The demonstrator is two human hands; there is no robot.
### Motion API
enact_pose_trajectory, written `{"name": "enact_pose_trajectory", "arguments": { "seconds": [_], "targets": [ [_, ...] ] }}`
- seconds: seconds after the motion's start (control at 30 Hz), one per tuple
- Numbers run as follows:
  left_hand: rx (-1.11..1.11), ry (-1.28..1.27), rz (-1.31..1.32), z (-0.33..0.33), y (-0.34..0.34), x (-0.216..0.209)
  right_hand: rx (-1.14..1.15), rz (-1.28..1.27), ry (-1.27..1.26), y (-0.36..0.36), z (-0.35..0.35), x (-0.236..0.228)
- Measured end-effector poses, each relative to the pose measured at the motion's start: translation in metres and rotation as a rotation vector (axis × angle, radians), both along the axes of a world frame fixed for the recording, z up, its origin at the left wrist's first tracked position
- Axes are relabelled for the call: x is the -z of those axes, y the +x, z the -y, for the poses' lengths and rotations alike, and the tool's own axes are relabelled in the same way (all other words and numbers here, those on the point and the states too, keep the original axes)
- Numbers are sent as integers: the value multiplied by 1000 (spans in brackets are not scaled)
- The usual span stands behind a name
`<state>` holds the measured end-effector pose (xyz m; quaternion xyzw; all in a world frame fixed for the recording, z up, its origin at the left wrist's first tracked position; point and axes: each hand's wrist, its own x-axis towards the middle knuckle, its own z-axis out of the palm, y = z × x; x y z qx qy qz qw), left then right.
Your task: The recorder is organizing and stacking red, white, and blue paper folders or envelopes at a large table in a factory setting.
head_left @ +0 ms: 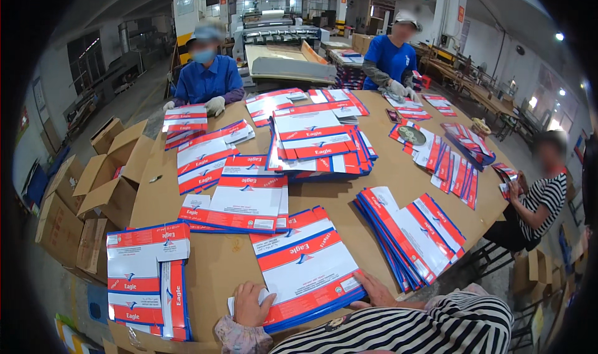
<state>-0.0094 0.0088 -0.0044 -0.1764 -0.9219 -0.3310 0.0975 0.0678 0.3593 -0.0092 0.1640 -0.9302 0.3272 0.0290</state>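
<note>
A stack of flat printed carton blanks (305, 264), red, white and blue, lies on the table right in front of me. At its lower left edge my left hand (251, 305) is closed, fingers curled and thumb against the stack's side. A small white bit shows beside that hand; what it is I cannot make out. My right hand (375, 290) holds the stack's right edge, its fingers bent along the side. Between my two hands the stack lies flat, its sheets nearly aligned.
More carton blanks stand in piles to the left (134, 267), to the right (408, 236) and in the middle (311, 127) of the brown table (215, 264). Two co-workers in blue (208, 80) work across it; another in stripes (542, 198) sits right. Open cardboard boxes (112, 186) stand left.
</note>
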Motion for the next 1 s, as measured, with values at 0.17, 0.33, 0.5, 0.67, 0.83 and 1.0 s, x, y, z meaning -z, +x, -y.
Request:
{"name": "enact_pose_trajectory", "arguments": {
  "seconds": [0.17, 0.33, 0.5, 0.67, 0.83, 1.0],
  "targets": [
    [3, -3, 25, 2, 2, 3, 1, 3, -8, 1, 0, -3],
    [-41, -6, 20, 8, 7, 4, -12, 11, 2, 0, 5, -1],
    [-12, 11, -2, 1, -3, -1, 12, 11, -14, 1, 1, -5],
    [-24, 9, 4, 4, 3, -3, 4, 35, -57, 1, 6, -15],
    [-22, 10, 8, 0, 4, 4, 0, 7, -49, 7, 0, -3],
    [-11, 20, 1, 2, 4, 2, 2, 33, -37, 1, 0, -5]
  ]
}}
